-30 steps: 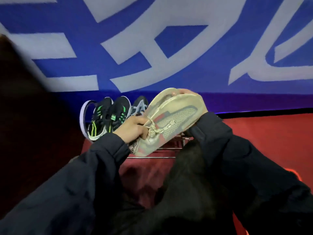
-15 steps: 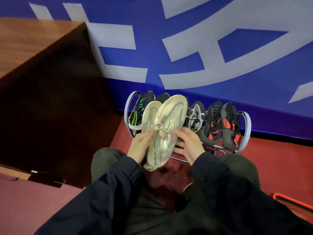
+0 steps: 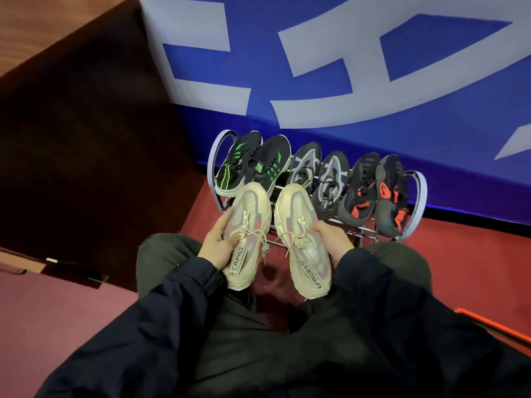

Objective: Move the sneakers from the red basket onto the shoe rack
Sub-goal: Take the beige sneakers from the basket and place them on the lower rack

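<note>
The person's left hand (image 3: 219, 242) is curled around the left side of a cream mesh sneaker with pink patches and beige laces (image 3: 247, 234), thumb laid over the tongue near the knot, fingers wrapped along the sole edge. The right hand (image 3: 333, 242) grips the matching cream sneaker (image 3: 301, 239) from its right side in the same closed way. Both shoes point toes away from the person, side by side but not touching, held above the near edge of the chrome wire shoe rack with looped end frames (image 3: 418, 202).

On the rack's far row sit three pairs: black sneakers with green stripes (image 3: 253, 165) at the left, grey-and-black knit sneakers (image 3: 319, 176) in the middle, and black sneakers with red-orange patches (image 3: 376, 191) at the right. Each pair leans toes up towards the blue wall with white lettering (image 3: 344, 67).

An orange-red rim of the red basket (image 3: 494, 326) shows at the near right, on the dark red floor (image 3: 474, 268); its contents are out of view.
</note>
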